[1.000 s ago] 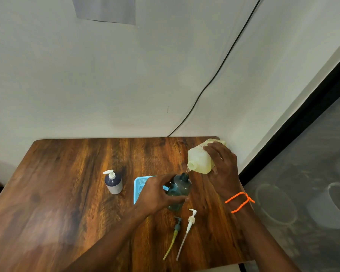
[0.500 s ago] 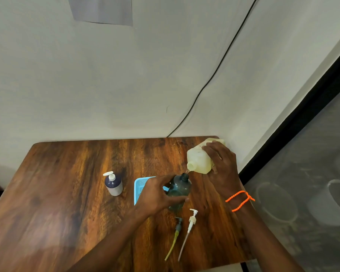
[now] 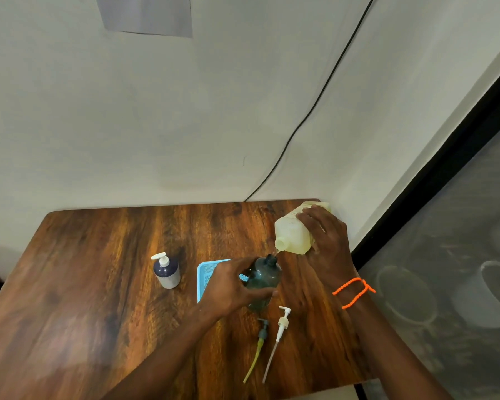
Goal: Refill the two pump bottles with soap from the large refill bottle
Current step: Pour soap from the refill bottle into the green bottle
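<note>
Head view
Left hand: the left hand [image 3: 231, 287] wraps its fingers round the body of the teal pump bottle [image 3: 262, 281], steadying it upright on the surface [image 3: 98, 284].
Right hand: the right hand [image 3: 325, 243] grasps the large refill bottle [image 3: 293, 236] from above and behind, tipped so its spout sits just above the teal neck, at about 1 o'clock from it.
Pour: a thin pale stream seems to run from spout to neck; the fill level cannot be read through the tinted wall.
Handling, refill bottle: pale, squarish, probably heavy with liquid; its thin plastic sides would likely give under a squeeze, so a broad hold on the rear half suits it.
Handling, teal bottle: probably light and easy to tip; its narrow neck leaves little room for error, and soap on the outside would make it slippery. A hold low on the body looks soundest.
Second bottle: the dark pump bottle [image 3: 167, 271] stands at 9 o'clock from the teal one, well apart, pump on.
Loose pumps: a teal pump [image 3: 261, 339] and a white pump [image 3: 280, 330] lie side by side at 6 o'clock.
Basket: a blue basket [image 3: 207, 269] lies partly under the left hand.
Surface: dark glossy wood grain, rounded corners.
Room: pale wall with a black cable [image 3: 315, 111] at 12 o'clock; dark-framed glass at 3 o'clock.
</note>
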